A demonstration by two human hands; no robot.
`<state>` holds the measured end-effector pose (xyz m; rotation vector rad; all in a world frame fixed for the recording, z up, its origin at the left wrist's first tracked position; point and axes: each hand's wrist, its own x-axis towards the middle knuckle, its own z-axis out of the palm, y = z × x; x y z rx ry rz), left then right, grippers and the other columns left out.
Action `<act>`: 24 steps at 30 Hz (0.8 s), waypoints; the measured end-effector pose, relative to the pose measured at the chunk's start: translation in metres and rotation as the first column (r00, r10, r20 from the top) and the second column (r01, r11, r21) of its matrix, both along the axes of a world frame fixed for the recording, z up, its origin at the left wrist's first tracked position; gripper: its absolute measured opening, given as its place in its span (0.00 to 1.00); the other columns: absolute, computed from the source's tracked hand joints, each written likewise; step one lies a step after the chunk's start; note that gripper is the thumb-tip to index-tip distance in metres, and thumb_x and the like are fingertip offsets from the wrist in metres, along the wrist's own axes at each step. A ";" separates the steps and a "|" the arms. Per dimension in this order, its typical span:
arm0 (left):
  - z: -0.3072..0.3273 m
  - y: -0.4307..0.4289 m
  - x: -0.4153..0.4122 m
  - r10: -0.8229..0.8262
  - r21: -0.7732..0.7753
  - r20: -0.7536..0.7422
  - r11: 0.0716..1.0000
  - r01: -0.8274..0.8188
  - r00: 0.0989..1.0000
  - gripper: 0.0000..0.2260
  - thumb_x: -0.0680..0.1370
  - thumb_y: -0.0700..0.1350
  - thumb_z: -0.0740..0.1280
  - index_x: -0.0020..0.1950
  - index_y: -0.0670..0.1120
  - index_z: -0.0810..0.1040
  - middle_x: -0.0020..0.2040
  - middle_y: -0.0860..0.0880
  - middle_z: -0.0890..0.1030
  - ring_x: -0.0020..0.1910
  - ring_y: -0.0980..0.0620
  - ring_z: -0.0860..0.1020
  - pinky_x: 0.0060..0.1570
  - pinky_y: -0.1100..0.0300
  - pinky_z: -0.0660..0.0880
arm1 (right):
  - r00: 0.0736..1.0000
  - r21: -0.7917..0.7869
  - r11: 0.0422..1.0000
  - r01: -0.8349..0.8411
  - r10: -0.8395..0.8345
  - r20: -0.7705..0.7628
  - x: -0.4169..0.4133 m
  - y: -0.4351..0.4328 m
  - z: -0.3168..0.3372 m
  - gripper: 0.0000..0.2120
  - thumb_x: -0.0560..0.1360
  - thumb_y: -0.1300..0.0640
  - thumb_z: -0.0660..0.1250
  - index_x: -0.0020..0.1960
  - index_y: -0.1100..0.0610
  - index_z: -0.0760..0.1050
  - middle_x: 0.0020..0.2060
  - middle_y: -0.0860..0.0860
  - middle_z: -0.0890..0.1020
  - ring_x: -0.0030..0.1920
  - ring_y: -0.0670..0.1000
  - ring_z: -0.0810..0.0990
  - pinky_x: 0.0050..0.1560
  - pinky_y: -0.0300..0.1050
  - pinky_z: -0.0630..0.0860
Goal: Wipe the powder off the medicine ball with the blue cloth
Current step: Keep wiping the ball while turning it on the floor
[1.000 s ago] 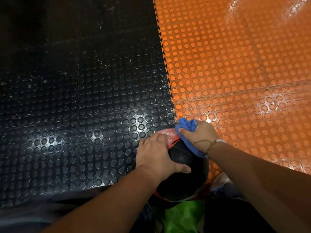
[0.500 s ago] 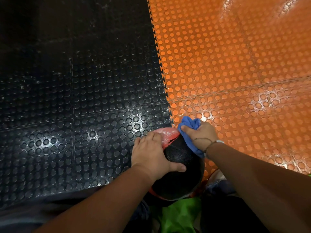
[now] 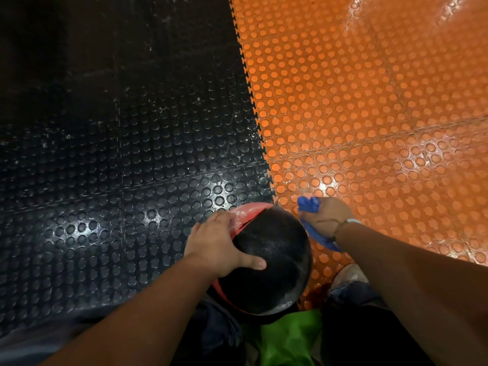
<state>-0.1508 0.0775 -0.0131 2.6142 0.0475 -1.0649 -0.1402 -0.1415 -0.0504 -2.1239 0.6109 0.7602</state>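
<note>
Two grips — left hand (image 3: 216,244) spread on the medicine ball (image 3: 274,262), right hand (image 3: 327,217) clenched round the blue cloth (image 3: 307,204).

Down on the floor (image 3: 330,159), glossy black studded tiles (image 3: 105,180) on the left locked along a toothed seam (image 3: 252,101) into orange studded tiles (image 3: 369,114) on the right, white specks (image 3: 257,133) dusted the join, and the medicine ball (image 3: 274,262) sat at the seam's near end.

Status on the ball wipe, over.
Left hand pressing ball. Right hand grips cloth beside ball's right edge. Powder shows on red panel. Nothing in the way.
</note>
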 end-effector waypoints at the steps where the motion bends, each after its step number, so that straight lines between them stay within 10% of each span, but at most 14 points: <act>1: 0.000 0.004 0.001 0.016 -0.013 -0.009 1.000 -0.016 1.000 0.52 0.54 0.67 0.77 0.73 0.53 0.62 0.69 0.54 0.68 0.68 0.51 0.67 0.70 0.51 0.61 | 0.999 0.016 0.999 0.043 -0.043 0.003 0.002 -0.003 -0.002 0.14 0.77 0.54 0.64 0.38 0.63 0.68 0.29 0.51 0.71 0.33 0.53 0.73 0.30 0.40 0.66; 4: -0.001 0.009 0.002 0.036 -0.026 -0.025 0.999 -0.037 0.999 0.52 0.56 0.66 0.77 0.75 0.53 0.59 0.73 0.54 0.64 0.71 0.51 0.64 0.72 0.48 0.57 | 0.992 0.046 0.997 0.058 -0.063 0.106 0.013 0.002 -0.002 0.15 0.75 0.47 0.65 0.36 0.57 0.70 0.35 0.53 0.75 0.39 0.55 0.74 0.43 0.46 0.72; 7: 0.000 0.003 -0.003 -0.015 0.005 -0.022 1.000 0.015 1.000 0.53 0.58 0.69 0.74 0.77 0.54 0.54 0.77 0.55 0.56 0.75 0.53 0.57 0.75 0.46 0.44 | 0.998 0.174 0.984 -0.039 0.029 0.058 0.019 0.014 0.003 0.18 0.75 0.41 0.60 0.45 0.57 0.74 0.33 0.52 0.73 0.31 0.50 0.71 0.36 0.43 0.69; 12: -0.001 -0.006 -0.005 -0.049 0.061 -0.001 0.997 0.049 0.999 0.55 0.57 0.71 0.72 0.77 0.53 0.54 0.77 0.55 0.57 0.75 0.55 0.57 0.74 0.46 0.40 | 0.846 -0.156 0.877 -0.455 0.480 0.230 0.024 0.024 0.030 0.17 0.73 0.44 0.66 0.57 0.51 0.79 0.46 0.49 0.82 0.44 0.49 0.79 0.43 0.37 0.71; 20: -0.005 -0.013 -0.001 -0.073 0.081 0.045 0.994 0.069 0.996 0.54 0.55 0.74 0.70 0.75 0.53 0.57 0.74 0.55 0.62 0.73 0.55 0.61 0.75 0.49 0.44 | 0.930 0.036 0.950 -0.309 0.294 0.218 0.003 0.031 0.011 0.16 0.74 0.47 0.66 0.61 0.47 0.76 0.56 0.51 0.68 0.58 0.51 0.70 0.61 0.42 0.66; 24: -0.008 -0.017 0.002 -0.092 0.095 0.068 0.992 0.085 0.993 0.55 0.54 0.75 0.70 0.75 0.52 0.58 0.73 0.54 0.64 0.72 0.55 0.62 0.74 0.48 0.48 | 0.868 -0.232 0.890 -0.393 0.443 0.226 0.006 0.047 0.022 0.14 0.76 0.53 0.61 0.61 0.48 0.75 0.55 0.50 0.74 0.55 0.53 0.75 0.58 0.44 0.71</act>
